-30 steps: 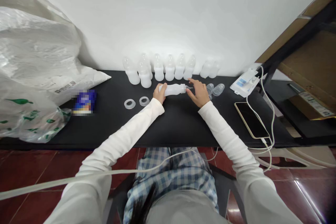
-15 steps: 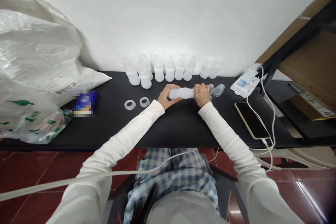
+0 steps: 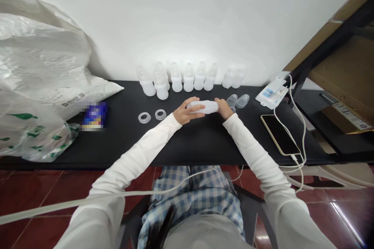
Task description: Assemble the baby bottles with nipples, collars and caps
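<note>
A white, translucent baby bottle [image 3: 208,107] lies sideways between my hands, just above the black table. My left hand [image 3: 187,111] wraps round the bottle's base end, fingers over its near side. At the neck end, my right hand [image 3: 223,108] is closed; its fingertips are mostly hidden behind the bottle. Clear domed caps [image 3: 242,101] lie just right of my right hand. Two ring-shaped collars [image 3: 144,117] rest on the table to the left of my left hand.
Several capped bottles [image 3: 188,78] stand along the wall, with two uncapped bottles [image 3: 229,78] farther right. A phone [image 3: 280,135] with a white cable lies at the right, below a blue-and-white package [image 3: 272,92]. Plastic bags [image 3: 37,85] and a blue packet [image 3: 95,116] occupy the left.
My left fingers have come round over the bottle's near side, and the bottle has turned slightly. My right hand has shifted its grip at the neck, uncovering more of the clear caps.
</note>
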Tool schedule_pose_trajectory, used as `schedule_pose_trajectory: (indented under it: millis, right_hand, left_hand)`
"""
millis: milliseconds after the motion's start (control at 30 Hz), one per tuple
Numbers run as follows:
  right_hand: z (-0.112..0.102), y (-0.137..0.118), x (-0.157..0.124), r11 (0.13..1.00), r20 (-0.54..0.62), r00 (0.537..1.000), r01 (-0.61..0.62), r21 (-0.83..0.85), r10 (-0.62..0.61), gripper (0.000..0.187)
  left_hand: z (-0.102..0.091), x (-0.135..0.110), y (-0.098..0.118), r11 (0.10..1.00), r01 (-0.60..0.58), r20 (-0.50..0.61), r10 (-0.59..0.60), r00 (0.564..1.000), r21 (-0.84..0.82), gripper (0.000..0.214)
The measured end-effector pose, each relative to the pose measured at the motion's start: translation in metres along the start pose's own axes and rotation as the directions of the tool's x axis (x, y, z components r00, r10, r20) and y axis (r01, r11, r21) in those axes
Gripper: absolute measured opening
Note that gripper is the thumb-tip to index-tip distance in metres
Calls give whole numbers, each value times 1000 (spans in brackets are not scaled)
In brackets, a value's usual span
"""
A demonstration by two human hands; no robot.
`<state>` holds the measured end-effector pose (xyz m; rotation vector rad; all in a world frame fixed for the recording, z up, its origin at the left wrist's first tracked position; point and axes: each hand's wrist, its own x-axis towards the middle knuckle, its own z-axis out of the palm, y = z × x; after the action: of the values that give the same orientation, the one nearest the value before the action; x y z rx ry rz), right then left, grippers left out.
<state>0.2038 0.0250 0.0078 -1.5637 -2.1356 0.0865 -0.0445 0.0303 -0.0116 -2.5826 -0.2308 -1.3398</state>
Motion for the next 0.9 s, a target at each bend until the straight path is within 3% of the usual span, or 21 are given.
schedule_pose_trajectory:
  millis: [67, 133, 200, 267, 367, 433, 500, 567, 633, 733, 833, 900]
  right_hand:
    - [-7, -7, 0, 986, 120, 988, -111, 127, 96, 38]
    - [-13, -14, -1, 935, 242, 952, -250, 252, 189, 52]
    - [-19, -21, -2, 902, 209, 949, -294, 318, 236, 63]
    - [-22, -25, -4, 926, 27, 978, -206, 315, 208, 66]
    - [-24, -29, -7, 989, -202, 979, 20, 146, 11, 66]
    - [-24, -30, -9, 993, -230, 966, 117, -4, -114, 63]
    - [-22, -31, -11, 984, -232, 959, 143, -110, -165, 59]
    - [-19, -31, -10, 980, -234, 960, 119, -158, -154, 53]
    - [-16, -31, -10, 984, -234, 965, 78, -161, -115, 47]
    - [-13, -31, -9, 991, -223, 973, 23, -133, -52, 41]
    - [-12, -31, -8, 993, -197, 980, -15, -118, -9, 41]
    - [-13, -30, -7, 993, -177, 984, -26, -112, 6, 43]
  left_hand:
    - [-1, 0, -1, 999, -39, -13, 39, 999, 2, 32]
    - [-1, 2, -1, 1000, -5, -29, 5, 1000, -8, 32]
    - [-1, 5, 2, 994, 103, -5, -104, 995, -38, 30]
    - [-1, 10, 7, 965, 248, 16, -247, 969, -85, 22]
    - [-1, 15, 14, 867, 452, -13, -464, 886, -209, 30]
    - [-2, 17, 18, 765, 558, -11, -592, 806, -323, 51]
    - [-1, 18, 20, 671, 621, 25, -671, 741, -406, 63]
    - [-1, 18, 21, 634, 643, 55, -692, 720, -430, 62]
    - [0, 18, 21, 660, 634, 41, -679, 733, -402, 56]
    - [0, 19, 22, 757, 572, -18, -608, 794, -317, 47]
    - [0, 19, 22, 834, 497, -59, -523, 850, -241, 42]
    - [-1, 20, 22, 853, 478, -61, -499, 864, -209, 39]
